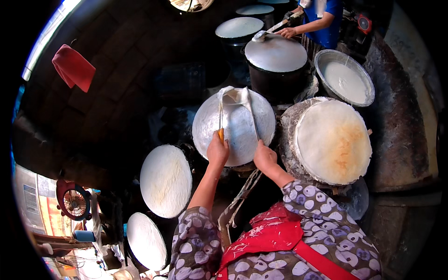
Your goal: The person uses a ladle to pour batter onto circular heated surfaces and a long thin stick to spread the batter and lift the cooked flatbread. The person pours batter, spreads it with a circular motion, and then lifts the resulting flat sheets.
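Note:
My left hand [218, 151] grips the orange handle of a thin metal tool [221, 113]. Closed around the lower end of a second thin rod [252, 117] is my right hand [265, 156]. A whitish, sticky-looking sheet or batter [233, 95] hangs between the upper ends of both tools. Beneath them lies a round, shiny metal griddle or pan [241, 140]. To the right, a stack of thin round flatbreads or pancakes [332, 140], browned in patches, rests on a round base.
A co-worker in blue [320, 26] works over a dark drum with a round pale top [276, 54]. A metal basin of white batter [344, 82] stands at the upper right. White-topped rounds [166, 181] [147, 241] are at the left, near a fan [73, 200]. A red cloth [74, 68] hangs upper left.

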`<state>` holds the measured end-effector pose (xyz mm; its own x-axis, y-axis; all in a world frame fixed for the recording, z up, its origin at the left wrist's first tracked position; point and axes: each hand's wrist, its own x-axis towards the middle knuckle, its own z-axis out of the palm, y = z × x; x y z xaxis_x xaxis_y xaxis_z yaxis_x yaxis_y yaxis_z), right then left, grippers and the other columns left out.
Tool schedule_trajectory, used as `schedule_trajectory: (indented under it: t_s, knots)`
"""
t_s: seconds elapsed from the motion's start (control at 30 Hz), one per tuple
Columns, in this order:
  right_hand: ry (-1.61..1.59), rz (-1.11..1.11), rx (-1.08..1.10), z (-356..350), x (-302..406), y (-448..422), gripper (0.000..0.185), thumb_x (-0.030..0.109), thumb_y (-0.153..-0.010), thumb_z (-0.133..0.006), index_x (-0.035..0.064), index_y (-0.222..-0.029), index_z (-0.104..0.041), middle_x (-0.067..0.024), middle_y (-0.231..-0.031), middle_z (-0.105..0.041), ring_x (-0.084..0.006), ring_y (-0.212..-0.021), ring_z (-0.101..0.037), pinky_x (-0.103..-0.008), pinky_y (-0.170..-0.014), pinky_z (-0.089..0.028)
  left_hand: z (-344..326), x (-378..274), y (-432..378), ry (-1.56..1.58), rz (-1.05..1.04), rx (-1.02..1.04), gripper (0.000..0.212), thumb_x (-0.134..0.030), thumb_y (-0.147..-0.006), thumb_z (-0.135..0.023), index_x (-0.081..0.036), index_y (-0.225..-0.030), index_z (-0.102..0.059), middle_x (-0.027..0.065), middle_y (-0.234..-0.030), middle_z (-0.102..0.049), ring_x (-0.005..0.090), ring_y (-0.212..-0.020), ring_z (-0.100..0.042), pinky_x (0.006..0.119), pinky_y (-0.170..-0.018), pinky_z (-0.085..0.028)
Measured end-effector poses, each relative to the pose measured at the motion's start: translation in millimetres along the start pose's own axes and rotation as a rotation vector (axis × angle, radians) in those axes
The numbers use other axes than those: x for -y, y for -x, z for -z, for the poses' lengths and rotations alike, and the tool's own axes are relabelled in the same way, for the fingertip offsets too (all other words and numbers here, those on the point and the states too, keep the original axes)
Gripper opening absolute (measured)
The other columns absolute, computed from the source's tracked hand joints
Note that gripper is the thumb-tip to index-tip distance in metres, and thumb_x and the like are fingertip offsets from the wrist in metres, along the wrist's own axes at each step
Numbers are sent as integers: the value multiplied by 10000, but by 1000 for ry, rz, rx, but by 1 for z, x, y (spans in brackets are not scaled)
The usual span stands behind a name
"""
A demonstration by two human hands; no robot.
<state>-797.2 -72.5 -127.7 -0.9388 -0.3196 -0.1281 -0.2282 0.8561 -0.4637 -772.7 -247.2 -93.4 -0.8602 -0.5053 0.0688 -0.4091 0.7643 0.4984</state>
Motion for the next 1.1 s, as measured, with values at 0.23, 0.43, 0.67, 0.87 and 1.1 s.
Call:
schedule_trajectory:
  t_s: [0.23,0.43,0.67,0.87,1.1]
  knots:
    - [61,45,64,22,-11,-12,460,75,-775,-489,-97,-1200,-453,-216,-870,-650,-310,-792,-657,-378,-647,-515,26,14,26,-2,88,5,520,-218,-809,-593,-65,-1266,-400,241,-904,-621,405,-850,-598,464,-735,-469]
    - [-6,116,71,15,10,-38,541,81,-784,-501,-128,-1264,-366,-232,-887,-646,-324,-841,-647,-383,-700,-516,24,-1,32,15,96,15,520,-224,-801,-625,-34,-1245,-431,250,-948,-614,393,-889,-599,428,-766,-471]
    - [68,143,11,3,0,-29,505,59,-761,-479,-151,-1214,-402,-224,-769,-645,-331,-739,-654,-411,-653,-510,31,1,39,133,149,20,525,-190,-795,-647,2,-1240,-445,243,-1047,-598,340,-969,-598,365,-836,-456]
    - [53,151,13,40,-7,-43,510,52,-765,-483,-141,-1229,-401,-199,-749,-651,-309,-688,-656,-388,-591,-512,36,32,53,211,147,-66,526,-221,-803,-626,-5,-1245,-440,264,-1021,-600,376,-970,-589,405,-832,-459]
    - [202,400,-41,0,13,-44,537,67,-752,-518,-170,-1220,-400,-157,-713,-661,-253,-607,-656,-362,-516,-512,37,44,60,360,212,-14,482,-149,-812,-643,43,-1210,-452,165,-1078,-583,208,-971,-571,296,-854,-435]
